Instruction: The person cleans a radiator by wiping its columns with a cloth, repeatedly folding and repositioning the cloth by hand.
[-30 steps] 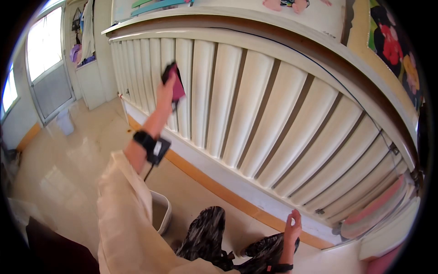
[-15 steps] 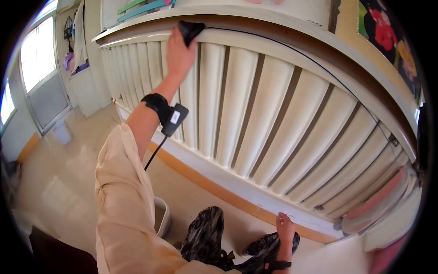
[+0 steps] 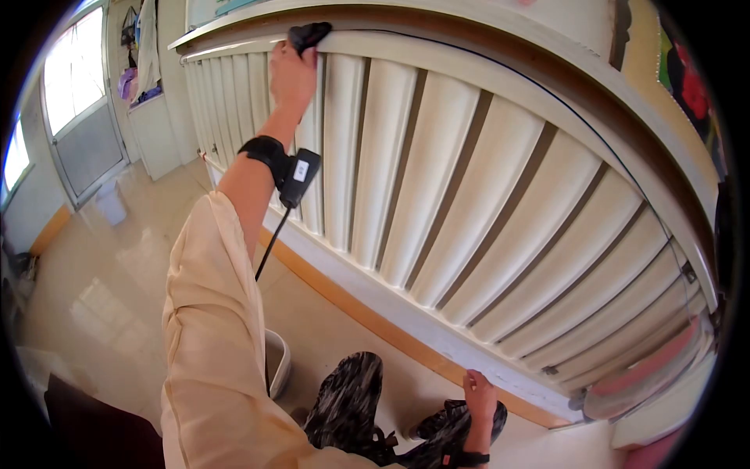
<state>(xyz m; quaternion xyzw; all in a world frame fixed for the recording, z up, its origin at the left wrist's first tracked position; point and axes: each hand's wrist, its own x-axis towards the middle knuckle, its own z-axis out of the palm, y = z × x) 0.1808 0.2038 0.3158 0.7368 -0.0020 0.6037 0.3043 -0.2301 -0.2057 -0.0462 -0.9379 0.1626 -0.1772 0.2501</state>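
My left hand point(image 3: 294, 78) grips a dark cloth point(image 3: 309, 36) at the top rail of the cream radiator point(image 3: 391, 164), just under the ledge point(image 3: 500, 39). The cloth looks bunched up, and a thin black cable point(image 3: 500, 64) runs along the rail to its right. On my left wrist is a black strap with a small box point(image 3: 299, 178) and a cord hanging down. Low on the right, my right hand point(image 3: 480, 393) hovers over my knee with its fingers curled in; nothing shows in it.
A pale bin point(image 3: 280, 363) stands on the floor beside my legs. Another white bin point(image 3: 111, 203) is near the door point(image 3: 87, 148). Round padded items point(image 3: 644, 379) lean at the radiator's right end. A dark object point(image 3: 98, 430) is at the lower left.
My left hand has gone from the front of the radiator fins up to the top rail with the cloth, then slightly left. My right hand has shifted a little left, its fingers more curled.
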